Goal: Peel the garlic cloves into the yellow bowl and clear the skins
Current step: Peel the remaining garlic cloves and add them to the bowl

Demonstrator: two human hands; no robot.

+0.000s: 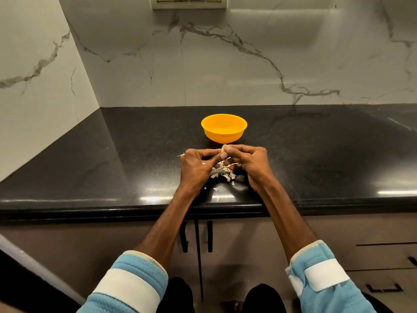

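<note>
A yellow bowl (223, 127) stands on the black countertop (112, 154), just beyond my hands. A pale garlic clove (223, 149) is pinched between the fingertips of my left hand (197, 164) and my right hand (250, 162), close in front of the bowl. Both hands have curled fingers meeting at the clove. Under and between them lies a heap of white garlic skins (222, 173). A few loose flakes lie nearer the counter edge, and one small flake sticks to the back of my left hand. The inside of the bowl shows no clear contents from here.
Marble walls (248, 64) close the counter at the back and left, meeting in a corner. The front edge of the counter runs across below my wrists, with cabinet doors and black handles (209, 236) underneath. A switch plate (189, 2) sits high on the back wall.
</note>
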